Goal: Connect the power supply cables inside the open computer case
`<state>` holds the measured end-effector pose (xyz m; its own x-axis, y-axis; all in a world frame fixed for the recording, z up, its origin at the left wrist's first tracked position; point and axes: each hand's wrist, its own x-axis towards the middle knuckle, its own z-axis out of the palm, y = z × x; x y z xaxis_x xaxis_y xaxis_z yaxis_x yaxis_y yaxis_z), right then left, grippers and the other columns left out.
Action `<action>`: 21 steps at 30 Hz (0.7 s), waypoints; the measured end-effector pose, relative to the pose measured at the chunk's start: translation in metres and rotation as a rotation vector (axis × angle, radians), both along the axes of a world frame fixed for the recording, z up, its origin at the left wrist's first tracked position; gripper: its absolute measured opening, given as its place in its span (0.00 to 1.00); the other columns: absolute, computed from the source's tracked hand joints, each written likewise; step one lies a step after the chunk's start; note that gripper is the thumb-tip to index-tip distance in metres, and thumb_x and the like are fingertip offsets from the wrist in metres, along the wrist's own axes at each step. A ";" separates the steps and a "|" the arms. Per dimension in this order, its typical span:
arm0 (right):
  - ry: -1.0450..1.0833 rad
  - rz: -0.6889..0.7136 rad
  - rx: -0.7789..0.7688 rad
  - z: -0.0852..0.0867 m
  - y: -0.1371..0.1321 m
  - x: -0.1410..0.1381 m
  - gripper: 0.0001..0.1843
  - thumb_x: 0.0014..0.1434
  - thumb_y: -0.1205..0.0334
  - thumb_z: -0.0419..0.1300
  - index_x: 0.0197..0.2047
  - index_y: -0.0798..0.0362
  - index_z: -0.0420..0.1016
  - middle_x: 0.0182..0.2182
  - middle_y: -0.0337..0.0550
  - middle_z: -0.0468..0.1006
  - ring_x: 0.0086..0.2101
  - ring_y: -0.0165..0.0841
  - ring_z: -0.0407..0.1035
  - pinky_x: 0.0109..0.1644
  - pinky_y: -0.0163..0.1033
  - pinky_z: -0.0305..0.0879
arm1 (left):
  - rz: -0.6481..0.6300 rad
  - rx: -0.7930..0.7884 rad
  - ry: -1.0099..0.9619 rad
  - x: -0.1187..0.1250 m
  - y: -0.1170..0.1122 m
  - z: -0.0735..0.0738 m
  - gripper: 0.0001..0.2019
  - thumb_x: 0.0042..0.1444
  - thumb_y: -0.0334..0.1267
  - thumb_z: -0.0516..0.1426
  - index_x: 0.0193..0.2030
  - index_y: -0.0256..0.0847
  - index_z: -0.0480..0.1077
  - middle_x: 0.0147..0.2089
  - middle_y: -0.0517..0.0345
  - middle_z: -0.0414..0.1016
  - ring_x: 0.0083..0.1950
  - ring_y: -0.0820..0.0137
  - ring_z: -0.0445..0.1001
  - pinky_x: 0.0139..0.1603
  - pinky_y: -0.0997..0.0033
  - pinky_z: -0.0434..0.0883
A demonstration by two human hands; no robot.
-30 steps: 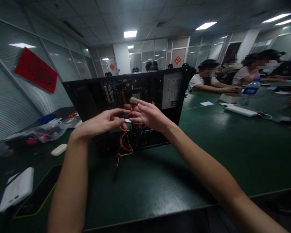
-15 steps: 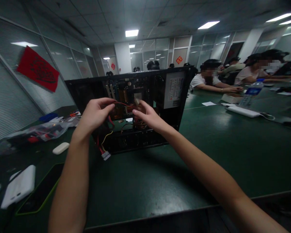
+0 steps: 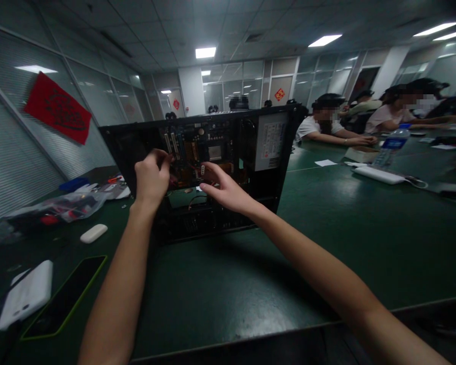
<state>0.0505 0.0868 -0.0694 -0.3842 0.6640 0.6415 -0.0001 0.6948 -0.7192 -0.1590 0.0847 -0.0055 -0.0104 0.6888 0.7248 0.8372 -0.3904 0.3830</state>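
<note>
An open black computer case (image 3: 129, 142) stands on the green table (image 3: 327, 238), its motherboard (image 3: 197, 147) and power supply (image 3: 269, 142) facing me. Both my hands reach inside it. My left hand (image 3: 151, 175) is curled closed in front of the left part of the board; what its fingers grip is hidden. My right hand (image 3: 222, 187) pinches a white connector (image 3: 202, 170) with red wires against the board's lower middle. The rest of the wire bundle lies inside the case, mostly hidden.
To the left lie a plastic bag of parts (image 3: 61, 208), a small white device (image 3: 93, 233), a white box (image 3: 25, 296) and a black mat with a green edge (image 3: 61, 299). Other people sit at the far right beside a water bottle (image 3: 389, 144) and a white keyboard (image 3: 378, 175).
Both hands have moved from in front of the case into it. The red and yellow wires that hung over the table are now pulled inside, and the connector is lower, at the board.
</note>
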 end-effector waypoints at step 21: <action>-0.325 -0.139 0.123 0.022 -0.002 0.040 0.09 0.64 0.67 0.59 0.43 0.55 0.81 0.41 0.44 0.83 0.42 0.34 0.76 0.48 0.40 0.68 | -0.189 -0.795 0.640 0.002 -0.026 0.004 0.23 0.61 0.45 0.55 0.61 0.43 0.73 0.58 0.49 0.78 0.55 0.58 0.77 0.54 0.67 0.72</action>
<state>0.0903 0.0847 -0.0477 -0.4927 0.6494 0.5792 0.3149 0.7536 -0.5770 -0.1569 0.0589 -0.0017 0.3744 0.9211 -0.1073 0.9261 -0.3656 0.0930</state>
